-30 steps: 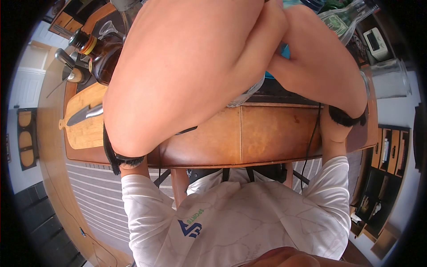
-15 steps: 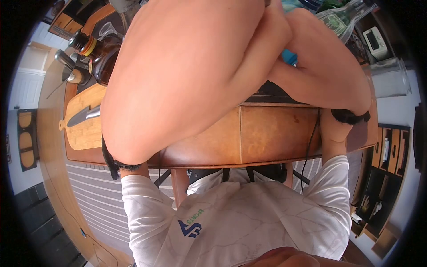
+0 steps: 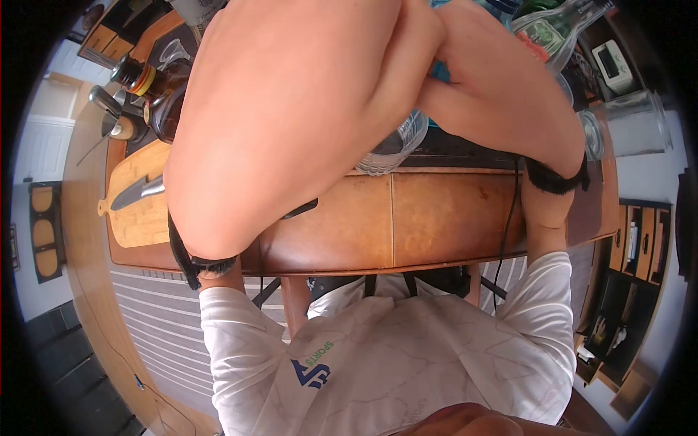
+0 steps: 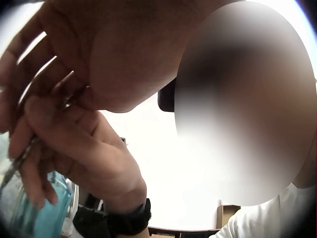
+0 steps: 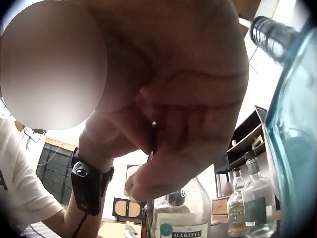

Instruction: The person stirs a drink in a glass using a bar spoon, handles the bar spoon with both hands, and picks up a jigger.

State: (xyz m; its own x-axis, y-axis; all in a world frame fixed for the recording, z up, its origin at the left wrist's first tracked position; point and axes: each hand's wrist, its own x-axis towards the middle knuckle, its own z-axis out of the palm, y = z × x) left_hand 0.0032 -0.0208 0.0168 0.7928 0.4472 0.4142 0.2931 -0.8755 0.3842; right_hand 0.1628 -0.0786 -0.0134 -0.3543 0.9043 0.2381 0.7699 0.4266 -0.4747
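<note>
In the head view my left hand (image 3: 283, 123) and right hand (image 3: 502, 94) meet high above the table, hiding their fingertips. Below them a clear ribbed glass (image 3: 396, 149) stands partly hidden near the table's front edge. Seen from the left wrist, a thin metal rod (image 4: 19, 161) runs between the hands. My right hand (image 4: 84, 148) pinches it between thumb and fingers, and my left hand (image 4: 99, 54) has its fingers curled around its upper part. The right wrist view shows the rod (image 5: 150, 213) below my right hand (image 5: 183, 99), in front of a labelled bottle (image 5: 182, 225).
At the left are a wooden board (image 3: 138, 225) with a knife (image 3: 134, 192) and a dark brown bottle (image 3: 166, 109). Clear bottles (image 3: 556, 36) stand at the back right, a glass jar (image 3: 632, 131) at the right. A tall blue bottle (image 5: 294, 129) is close beside my right hand.
Both hands have shifted slightly left in the head view, and more of the ribbed glass shows beneath them. They remain together.
</note>
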